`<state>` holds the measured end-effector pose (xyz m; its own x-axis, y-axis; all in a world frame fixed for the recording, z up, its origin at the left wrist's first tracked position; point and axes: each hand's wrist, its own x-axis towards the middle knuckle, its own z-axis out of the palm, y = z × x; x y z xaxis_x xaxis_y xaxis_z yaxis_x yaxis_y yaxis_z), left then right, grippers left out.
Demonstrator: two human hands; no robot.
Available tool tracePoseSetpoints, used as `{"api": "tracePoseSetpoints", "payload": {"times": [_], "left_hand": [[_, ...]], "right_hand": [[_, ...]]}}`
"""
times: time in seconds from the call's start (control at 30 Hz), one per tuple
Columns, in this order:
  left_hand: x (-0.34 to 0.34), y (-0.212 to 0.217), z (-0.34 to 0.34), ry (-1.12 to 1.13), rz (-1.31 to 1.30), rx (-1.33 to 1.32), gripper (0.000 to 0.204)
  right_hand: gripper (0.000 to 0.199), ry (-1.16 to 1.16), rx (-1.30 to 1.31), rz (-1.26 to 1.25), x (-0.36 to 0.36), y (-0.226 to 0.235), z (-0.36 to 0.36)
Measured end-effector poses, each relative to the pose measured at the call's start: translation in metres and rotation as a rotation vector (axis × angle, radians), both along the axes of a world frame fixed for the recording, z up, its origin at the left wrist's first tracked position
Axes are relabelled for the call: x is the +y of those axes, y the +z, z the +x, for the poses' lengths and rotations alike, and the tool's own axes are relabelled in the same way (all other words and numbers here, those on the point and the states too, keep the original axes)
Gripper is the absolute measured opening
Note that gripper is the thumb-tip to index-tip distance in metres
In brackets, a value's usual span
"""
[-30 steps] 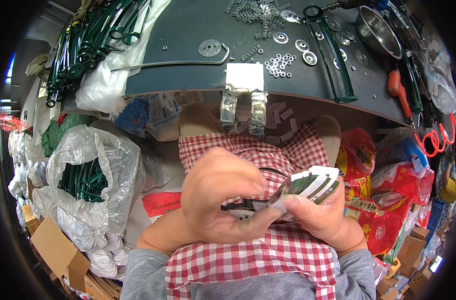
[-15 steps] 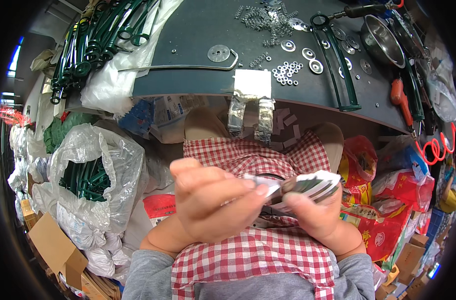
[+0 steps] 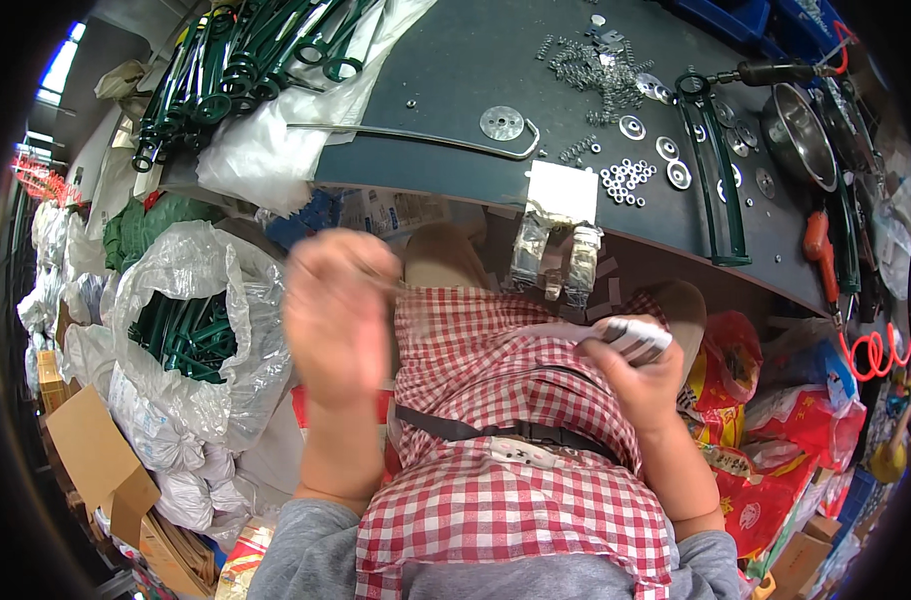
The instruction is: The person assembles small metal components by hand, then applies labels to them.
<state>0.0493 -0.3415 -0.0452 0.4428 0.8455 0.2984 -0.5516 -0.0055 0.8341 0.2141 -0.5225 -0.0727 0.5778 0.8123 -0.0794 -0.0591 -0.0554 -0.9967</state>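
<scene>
Head view: seated person, red-and-white checked apron (image 3: pixel 495 400) over the lap, dark workbench (image 3: pixel 455 90) above. Right hand (image 3: pixel 640 385) low at the right, fingers curled shut around a small stack of flat silvery metal pieces (image 3: pixel 630 338), which sits just above the right knee, below the bench edge. Left hand (image 3: pixel 340 315) raised at the left, well apart from the stack, blurred; fingers loosely bent, and whether it pinches anything I cannot tell. On the bench: a pile of small springs (image 3: pixel 595 65), a cluster of nuts (image 3: pixel 623 180), flat washers (image 3: pixel 667 150), a round metal disc (image 3: pixel 501 122), a long bent rod (image 3: pixel 405 135), a green metal frame (image 3: pixel 720 175), a steel bowl (image 3: pixel 795 135). White tag with clear bags (image 3: pixel 560 225) hangs off the bench edge. Left of the knees, a clear plastic bag of green metal parts (image 3: pixel 190 335); more green parts (image 3: pixel 235 65) heaped at the bench's far left. Red printed bags (image 3: pixel 775 450) at the right.
</scene>
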Motion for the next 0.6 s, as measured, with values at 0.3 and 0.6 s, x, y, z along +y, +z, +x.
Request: {"api": "tracePoseSetpoints", "payload": {"times": [0.3,0.6], "left_hand": [[0.131,-0.075,-0.035,0.120,-0.486,0.681,0.017],[0.134,-0.092,-0.019,0.193,-0.514,0.605,0.017]], "right_hand": [[0.014,0.091,0.155,-0.117,0.002,0.002,0.014],[0.021,0.132,0.437,-0.016,0.019,0.032,-0.008]]}}
